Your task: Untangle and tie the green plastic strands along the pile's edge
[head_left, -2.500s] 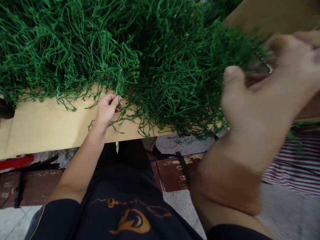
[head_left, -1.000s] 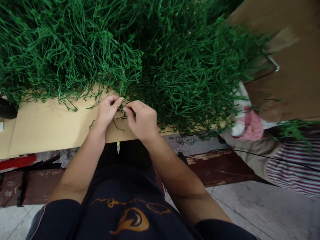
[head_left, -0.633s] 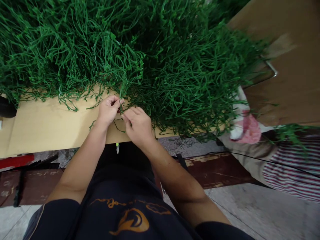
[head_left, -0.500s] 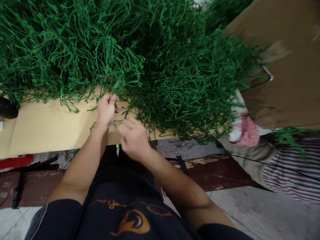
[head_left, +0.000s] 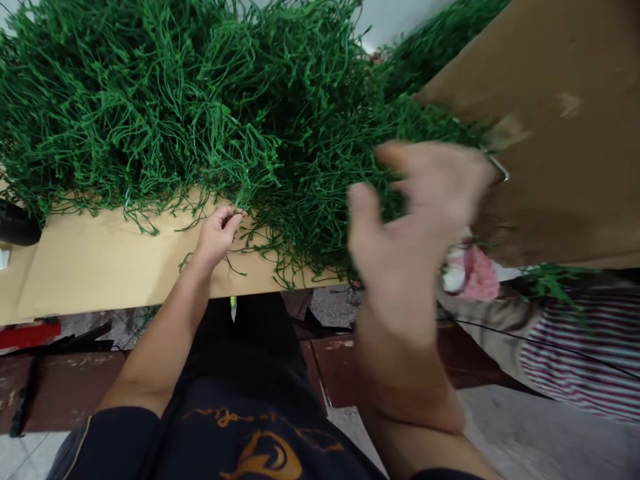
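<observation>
A thick heap of green, thin-stemmed artificial sprigs covers the back of the board. My left hand is at its front edge, thumb and fingertips pinched together on the end of a green sprig. Raised over the right part of the heap, close to the camera, my right hand is smeared by motion. Its thumb stands apart from the fingers, and nothing shows in its grasp. A few loose stems lie on the board beside my left wrist.
The tan board ends just in front of my body. A large brown cardboard sheet rises at the right, near a pink and white cloth and a person's striped clothing. A dark rounded object sits at the left.
My right hand has moved from beside the left hand up and to the right, its fingers spreading. My left hand stays near the same spot, still pinching. The view has shifted slightly.
</observation>
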A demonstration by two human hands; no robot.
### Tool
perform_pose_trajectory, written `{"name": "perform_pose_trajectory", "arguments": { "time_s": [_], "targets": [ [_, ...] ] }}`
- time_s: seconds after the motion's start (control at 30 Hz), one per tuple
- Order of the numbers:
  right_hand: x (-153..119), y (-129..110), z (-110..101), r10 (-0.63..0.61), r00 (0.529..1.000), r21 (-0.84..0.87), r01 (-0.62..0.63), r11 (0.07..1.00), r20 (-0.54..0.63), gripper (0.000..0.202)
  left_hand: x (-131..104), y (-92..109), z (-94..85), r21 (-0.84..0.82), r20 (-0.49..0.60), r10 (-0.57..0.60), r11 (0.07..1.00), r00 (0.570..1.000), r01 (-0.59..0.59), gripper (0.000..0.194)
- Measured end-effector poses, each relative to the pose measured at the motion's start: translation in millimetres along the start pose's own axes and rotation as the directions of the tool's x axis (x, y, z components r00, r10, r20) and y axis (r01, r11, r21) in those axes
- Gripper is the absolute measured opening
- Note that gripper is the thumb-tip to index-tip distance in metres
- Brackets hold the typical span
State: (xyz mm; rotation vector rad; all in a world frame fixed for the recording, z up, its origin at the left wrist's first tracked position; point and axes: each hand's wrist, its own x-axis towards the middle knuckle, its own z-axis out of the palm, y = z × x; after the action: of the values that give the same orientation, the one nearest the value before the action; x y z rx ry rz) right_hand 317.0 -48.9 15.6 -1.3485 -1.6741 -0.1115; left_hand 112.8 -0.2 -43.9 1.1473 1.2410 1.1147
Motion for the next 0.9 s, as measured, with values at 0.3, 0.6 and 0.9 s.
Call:
{"name": "perform_pose_trajectory", "arguments": {
  "time_s": [0.3, 0.6, 0.9],
  "targets": [
    [-10.8, -29.9, 96.4, -0.116, 0.91, 0.172, 0.05, 0.984, 0.399, 0.029, -13.2, -3.2, -17.0, -0.019, 0.148, 0.074, 0.997, 0.986, -0.072, 0.01],
    [-13.2, -33.0, 96.9, -0.11, 0.884, 0.124, 0.059, 0.991, 0.455, 0.043, -33.5, 1.2, -41.4, 0.023, 0.198, 0.07, 0.997, 0.978, -0.076, 0.029],
    [-9.9, -44.7, 98.3, -0.158, 0.844, 0.037, 0.162, 0.986, 0.513, 0.019, -34.8, 16.6, -61.3, 0.174, 0.076, -0.011, 0.985, 0.997, -0.002, 0.013]
  ]
}}
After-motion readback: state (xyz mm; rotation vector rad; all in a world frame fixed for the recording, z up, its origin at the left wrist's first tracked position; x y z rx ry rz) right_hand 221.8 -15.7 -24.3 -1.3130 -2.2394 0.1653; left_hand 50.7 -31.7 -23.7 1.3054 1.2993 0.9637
